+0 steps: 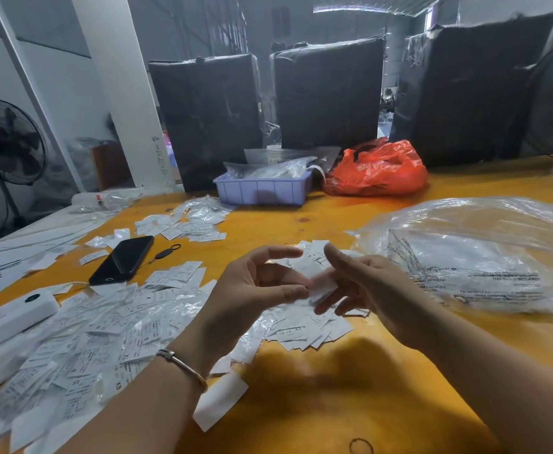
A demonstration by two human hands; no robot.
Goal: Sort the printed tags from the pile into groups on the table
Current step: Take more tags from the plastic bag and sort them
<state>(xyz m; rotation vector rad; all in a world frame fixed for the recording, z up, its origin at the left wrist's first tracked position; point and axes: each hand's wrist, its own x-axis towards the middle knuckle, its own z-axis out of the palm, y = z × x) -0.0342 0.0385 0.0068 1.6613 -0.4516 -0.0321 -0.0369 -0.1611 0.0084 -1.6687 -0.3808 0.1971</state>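
A big loose pile of white printed tags [98,335] covers the left front of the orange table [334,404]. A smaller heap of tags [307,326] lies under my hands, and another group [189,224] sits farther back. My left hand [255,283] and my right hand [363,283] hover together above the middle heap. Between their fingertips is a blurred white tag [322,286]; the left thumb and the right fingers touch it. Which hand holds it is unclear. A single larger white tag [221,401] lies by my left forearm.
A black phone [122,258] with a strap lies left of centre. A white box [9,317] sits at the left edge. A large clear plastic bag [475,257] fills the right. At the back stand a lilac tray [262,190] and a red bag [378,170].
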